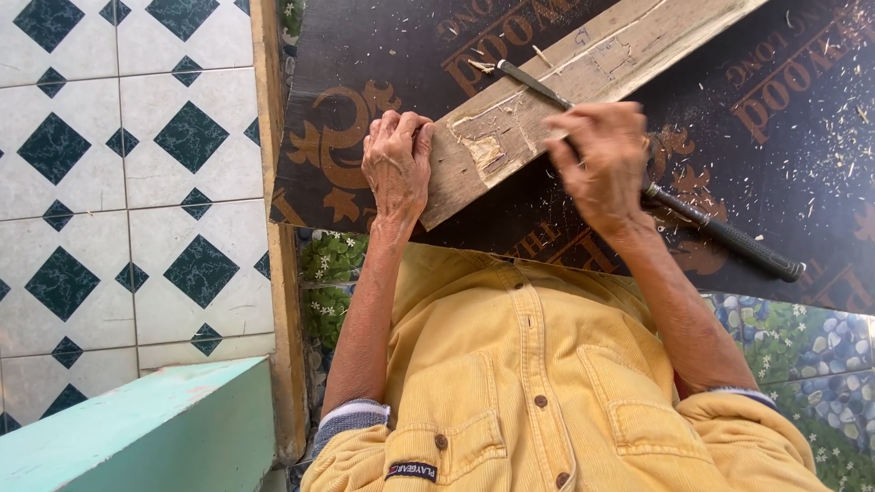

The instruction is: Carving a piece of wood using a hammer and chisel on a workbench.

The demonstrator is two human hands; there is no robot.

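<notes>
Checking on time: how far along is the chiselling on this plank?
Done: rough recess cut near the plank end, chips strewn. In hand: right hand grips the chisel, left hand steadies the plank. Left: recess ragged; marked outline farther along looks uncut.

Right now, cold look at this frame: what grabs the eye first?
Centre top: a pale wooden plank lying across a dark printed board, with a freshly gouged recess near its lower end. The left hand grips the plank's end; the right hand holds a long chisel laid along the wood. Wood chips scatter to the right, and a yellow corduroy shirt fills the bottom.
</notes>
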